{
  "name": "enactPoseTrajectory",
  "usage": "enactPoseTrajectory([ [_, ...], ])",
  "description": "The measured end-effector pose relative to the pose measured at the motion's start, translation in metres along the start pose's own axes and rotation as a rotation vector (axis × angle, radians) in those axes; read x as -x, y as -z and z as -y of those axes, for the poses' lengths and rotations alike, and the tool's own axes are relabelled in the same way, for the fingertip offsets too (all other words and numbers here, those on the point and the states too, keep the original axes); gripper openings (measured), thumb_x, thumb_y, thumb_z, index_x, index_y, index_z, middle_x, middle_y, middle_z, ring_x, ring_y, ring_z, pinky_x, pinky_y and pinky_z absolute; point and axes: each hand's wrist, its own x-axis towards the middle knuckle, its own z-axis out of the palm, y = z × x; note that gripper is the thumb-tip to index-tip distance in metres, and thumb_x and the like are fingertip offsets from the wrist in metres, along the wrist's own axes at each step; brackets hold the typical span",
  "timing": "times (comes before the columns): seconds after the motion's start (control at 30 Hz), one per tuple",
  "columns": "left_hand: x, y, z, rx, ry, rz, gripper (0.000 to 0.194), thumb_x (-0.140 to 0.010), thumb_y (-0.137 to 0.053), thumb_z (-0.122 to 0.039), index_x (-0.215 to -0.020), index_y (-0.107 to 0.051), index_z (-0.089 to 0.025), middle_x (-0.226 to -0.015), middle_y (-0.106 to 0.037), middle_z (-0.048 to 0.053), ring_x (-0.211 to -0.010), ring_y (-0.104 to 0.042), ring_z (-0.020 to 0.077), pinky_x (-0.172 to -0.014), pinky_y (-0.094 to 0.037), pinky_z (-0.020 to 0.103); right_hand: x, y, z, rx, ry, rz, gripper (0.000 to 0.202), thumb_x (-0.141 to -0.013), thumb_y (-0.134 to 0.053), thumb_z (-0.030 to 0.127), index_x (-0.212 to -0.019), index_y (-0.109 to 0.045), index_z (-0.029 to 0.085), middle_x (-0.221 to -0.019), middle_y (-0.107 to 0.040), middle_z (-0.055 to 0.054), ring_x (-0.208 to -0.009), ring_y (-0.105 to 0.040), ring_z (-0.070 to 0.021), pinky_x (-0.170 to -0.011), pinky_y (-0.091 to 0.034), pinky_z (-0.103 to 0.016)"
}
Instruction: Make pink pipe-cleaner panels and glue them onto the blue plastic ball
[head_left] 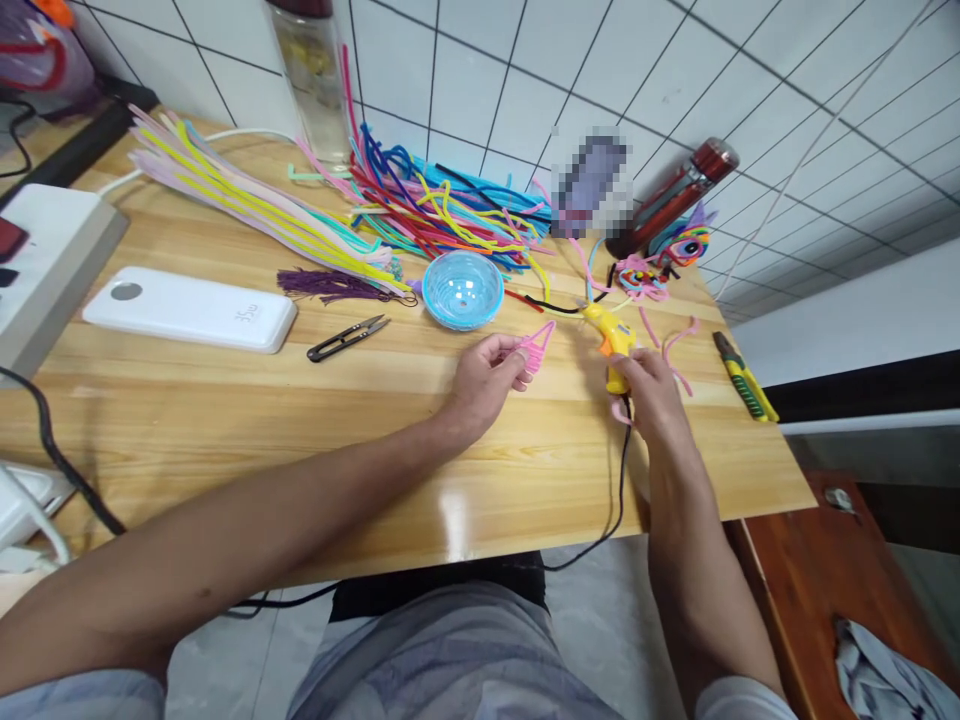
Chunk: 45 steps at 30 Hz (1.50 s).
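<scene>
Between thumb and fingers, my left hand pinches a small bent pink pipe cleaner shape, with a pointed loop sticking out to the upper right. My right hand is closed on the handle of a yellow hot glue gun that has an orange trigger and a black cord. The gun's nozzle points up and left, apart from the pink shape. A blue glass bowl stands just beyond my left hand. Loose pink pipe cleaner pieces lie right of the glue gun.
Black thread snips, a white power bank and a purple tassel lie on the left. Bundled pipe cleaners and a colourful pile stretch along the back. A red thermos and green-yellow pliers are at right.
</scene>
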Motion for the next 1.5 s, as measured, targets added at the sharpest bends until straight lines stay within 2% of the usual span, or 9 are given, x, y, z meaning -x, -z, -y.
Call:
enactPoseTrajectory([
  [0.13, -0.005, 0.001, -0.002, 0.051, -0.022, -0.029, 0.009, -0.082, -0.076, -0.017, -0.086, -0.067, -0.016, -0.071, -0.073, -0.001, -0.063, -0.068, 0.0114, -0.064, -0.057, 0.023, -0.005, 0.003, 0.020, -0.497, 0.139, 0.123, 0.031, -0.073, -0.080, 0.045, -0.088, -0.058, 0.027, -0.073, -0.057, 0.004, -0.062, -0.055, -0.0156, -0.062, -0.049, -0.031],
  [0.27, -0.010, 0.003, -0.003, 0.107, -0.009, -0.038, 0.007, -0.084, -0.074, -0.014, -0.087, -0.068, -0.015, -0.075, -0.077, 0.001, -0.065, -0.072, 0.0123, -0.071, -0.061, 0.025, -0.010, -0.004, 0.047, -0.656, 0.131, 0.316, 0.031, -0.073, -0.082, 0.045, -0.093, -0.066, 0.028, -0.067, -0.039, 0.006, -0.056, -0.044, -0.0145, -0.053, -0.045, -0.031],
  [0.37, -0.011, 0.003, -0.003, 0.126, 0.012, -0.053, 0.004, -0.087, -0.072, -0.012, -0.088, -0.069, -0.014, -0.078, -0.079, 0.003, -0.067, -0.074, 0.0127, -0.072, -0.062, 0.025, -0.009, -0.012, 0.052, -0.629, 0.158, 0.368, 0.028, -0.075, -0.081, 0.042, -0.095, -0.069, 0.027, -0.066, -0.039, 0.005, -0.054, -0.042, -0.0143, -0.050, -0.040, -0.030],
  [0.5, -0.011, 0.004, -0.004, 0.115, 0.029, -0.040, 0.005, -0.091, -0.069, -0.009, -0.092, -0.072, -0.013, -0.083, -0.082, 0.005, -0.067, -0.075, 0.0120, -0.073, -0.063, 0.025, -0.003, -0.015, 0.037, -0.576, 0.243, 0.320, 0.025, -0.079, -0.082, 0.036, -0.099, -0.073, 0.025, -0.089, -0.067, -0.002, -0.063, -0.053, -0.0143, -0.056, -0.043, -0.031],
  [0.7, -0.013, 0.007, -0.004, 0.085, 0.052, -0.041, 0.009, -0.089, -0.077, -0.012, -0.096, -0.073, -0.013, -0.084, -0.082, 0.004, -0.069, -0.076, 0.0133, -0.076, -0.064, 0.027, 0.003, -0.005, 0.017, -0.416, 0.323, 0.349, 0.024, -0.090, -0.081, 0.046, -0.099, -0.078, 0.024, -0.105, -0.079, -0.007, -0.069, -0.060, -0.0172, -0.070, -0.051, -0.035],
  [0.87, -0.013, 0.004, -0.007, 0.078, 0.069, -0.057, 0.003, -0.092, -0.074, -0.012, -0.094, -0.073, -0.013, -0.079, -0.080, 0.002, -0.065, -0.075, 0.0118, -0.072, -0.063, 0.025, 0.010, 0.001, 0.017, -0.297, 0.351, 0.410, 0.022, -0.091, -0.081, 0.047, -0.093, -0.080, 0.025, -0.103, -0.082, -0.008, -0.082, -0.071, -0.0243, -0.068, -0.054, -0.037],
  [1.0, -0.013, 0.002, -0.007, 0.084, 0.068, -0.061, 0.004, -0.093, -0.071, -0.010, -0.095, -0.073, -0.013, -0.079, -0.080, 0.001, -0.064, -0.074, 0.0117, -0.071, -0.063, 0.025, 0.015, -0.001, 0.020, -0.194, 0.396, 0.374, 0.018, -0.090, -0.080, 0.042, -0.088, -0.079, 0.025, -0.097, -0.082, -0.007, -0.093, -0.077, -0.0288, -0.078, -0.061, -0.041],
  [1.17, -0.013, 0.005, -0.002, 0.069, 0.035, -0.044, 0.003, -0.093, -0.074, -0.014, -0.095, -0.073, -0.014, -0.082, -0.082, 0.003, -0.068, -0.076, 0.0135, -0.076, -0.064, 0.027, 0.016, -0.003, 0.022, -0.096, 0.442, 0.378, 0.013, -0.091, -0.079, 0.039, -0.094, -0.081, 0.027, -0.097, -0.083, -0.005, -0.095, -0.078, -0.0282, -0.088, -0.063, -0.044],
  [1.5, -0.013, 0.005, 0.001, 0.044, 0.017, -0.027, 0.002, -0.094, -0.071, -0.015, -0.096, -0.072, -0.015, -0.083, -0.082, 0.005, -0.074, -0.077, 0.0148, -0.079, -0.064, 0.028, 0.015, -0.005, 0.014, 0.017, 0.496, 0.373, 0.015, -0.094, -0.076, 0.041, -0.096, -0.080, 0.027, -0.093, -0.081, -0.004, -0.089, -0.076, -0.0261, -0.084, -0.061, -0.040],
])
